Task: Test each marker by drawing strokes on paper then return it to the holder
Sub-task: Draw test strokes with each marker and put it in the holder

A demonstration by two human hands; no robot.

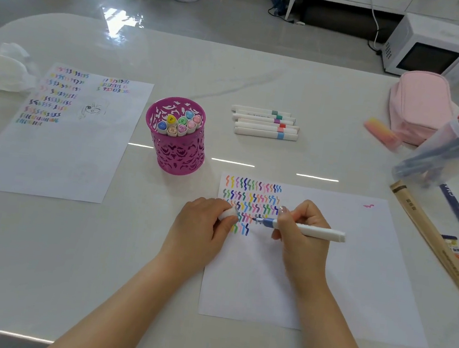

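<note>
White table [264,71], paper [354,276] before you. Your right hand [303,248] grips marker [320,233], tip on paper; your left hand [201,225] curls round a white cap [227,214].

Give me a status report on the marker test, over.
Right hand grips blue marker, tip at the strokes on the paper. Left hand holds white cap. Path to pink holder clear.

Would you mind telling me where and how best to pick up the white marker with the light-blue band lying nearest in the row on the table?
Probably the white marker with the light-blue band is best pinched mid-barrel, from above and its near side: it lies flat with that side free, while the neighbouring white marker lies close behind it.
</note>
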